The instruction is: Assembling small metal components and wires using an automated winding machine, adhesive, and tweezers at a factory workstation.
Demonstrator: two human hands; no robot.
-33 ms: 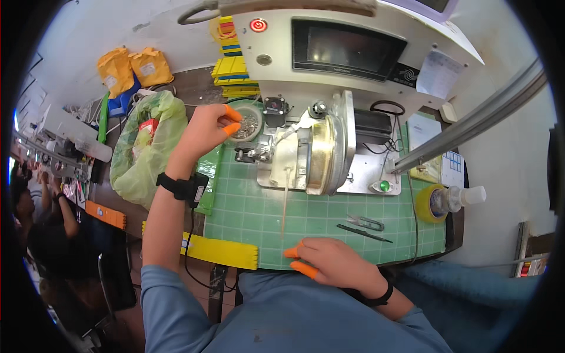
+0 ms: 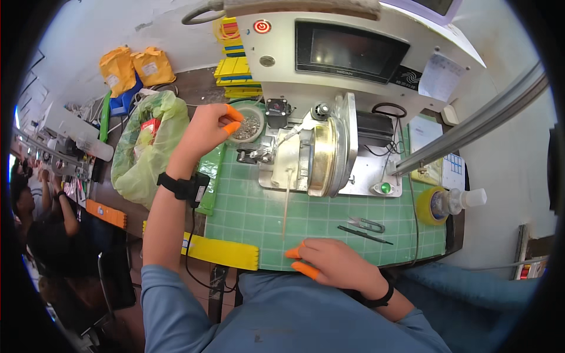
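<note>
My left hand (image 2: 206, 130), with orange finger cots on thumb and forefinger, hovers at the near left rim of a round dish (image 2: 250, 130) of small metal pieces. Its fingertips come together in a pinch; whatever they hold is too small to see. On the mat's front edge rests my right hand (image 2: 329, 263), its two orange-capped fingers apart and nothing visible between them. A thin pale stick (image 2: 286, 212) runs from the machine's metal plate (image 2: 286, 162) toward that hand without touching it. Beside the plate stands a brass-coloured drum (image 2: 321, 159).
Thread snips (image 2: 368, 225) and black tweezers (image 2: 365, 235) lie on the green mat (image 2: 241, 206). A yellow strip (image 2: 223, 252) crosses the front edge. A green plastic bag (image 2: 126, 170) sits left, a tape roll (image 2: 428, 206) and bottle (image 2: 468, 198) right. A metal post (image 2: 471, 123) slants across.
The view has shifted very slightly, so the machine sits a little further right and lower. Both hands keep their places and poses.
</note>
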